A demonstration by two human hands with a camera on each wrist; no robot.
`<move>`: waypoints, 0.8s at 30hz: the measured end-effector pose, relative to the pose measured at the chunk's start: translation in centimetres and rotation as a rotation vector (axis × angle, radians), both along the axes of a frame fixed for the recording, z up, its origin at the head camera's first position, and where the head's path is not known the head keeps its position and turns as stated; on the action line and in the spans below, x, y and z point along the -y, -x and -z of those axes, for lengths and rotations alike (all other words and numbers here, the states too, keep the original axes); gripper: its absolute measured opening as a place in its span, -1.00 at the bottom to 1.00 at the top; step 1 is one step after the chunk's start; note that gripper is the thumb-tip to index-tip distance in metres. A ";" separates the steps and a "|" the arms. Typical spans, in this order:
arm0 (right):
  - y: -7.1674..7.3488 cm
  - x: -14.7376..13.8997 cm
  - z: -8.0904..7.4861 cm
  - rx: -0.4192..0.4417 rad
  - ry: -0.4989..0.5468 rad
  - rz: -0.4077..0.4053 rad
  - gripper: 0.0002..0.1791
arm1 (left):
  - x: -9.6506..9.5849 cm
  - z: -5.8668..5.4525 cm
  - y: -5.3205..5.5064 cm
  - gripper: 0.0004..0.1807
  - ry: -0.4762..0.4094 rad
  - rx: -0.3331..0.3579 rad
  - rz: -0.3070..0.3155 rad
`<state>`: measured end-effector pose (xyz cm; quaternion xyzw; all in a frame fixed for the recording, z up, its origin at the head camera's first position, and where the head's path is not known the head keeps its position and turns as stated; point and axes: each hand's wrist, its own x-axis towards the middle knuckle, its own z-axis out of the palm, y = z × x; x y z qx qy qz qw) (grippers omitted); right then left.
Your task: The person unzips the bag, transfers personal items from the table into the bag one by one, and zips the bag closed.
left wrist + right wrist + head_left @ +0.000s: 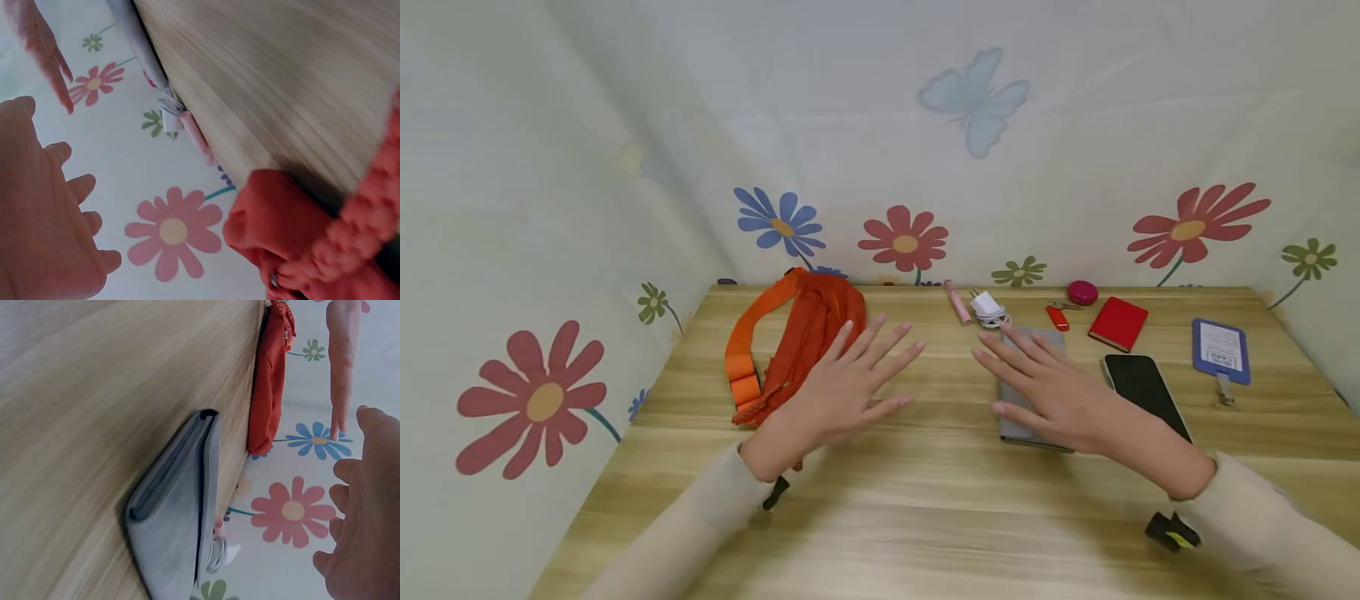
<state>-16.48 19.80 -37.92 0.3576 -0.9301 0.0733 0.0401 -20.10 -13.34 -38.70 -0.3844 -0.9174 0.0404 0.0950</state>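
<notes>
Both hands are held palm down above the wooden table, fingers straight and spread, with nothing in them. My left hand [846,383] is nearest the orange waist bag [808,333], overlapping its right side in the head view. In the left wrist view the bag [275,219] lies below that hand, its braided cord [350,237] at the right. Over the grey notebook [1011,425] hovers my right hand [1052,392]. The right wrist view shows the notebook [169,537] flat on the table with its cover folded over, apart from the fingers.
Along the back lie a pink tube [957,302], a white charger with cable [988,308], a red key holder [1057,317] and a magenta round case [1082,292]. At right are a red booklet [1118,323], a smartphone [1146,392] and a blue card holder [1221,350]. A flowered curtain [820,125] stands behind.
</notes>
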 end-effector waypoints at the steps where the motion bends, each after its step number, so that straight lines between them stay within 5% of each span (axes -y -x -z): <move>1: 0.2 0.1 0.0 -0.006 0.001 -0.004 -0.17 | 0.1 -0.1 0.2 -0.20 -0.001 0.003 -0.002; 7: 1.4 0.9 0.0 -0.016 -0.010 -0.020 -0.18 | 0.9 -0.1 1.1 -0.21 -0.028 0.014 -0.019; 24: 5.1 5.0 -0.6 -0.031 -0.059 -0.180 -0.22 | 4.1 1.2 1.1 -0.27 -0.062 0.049 -0.138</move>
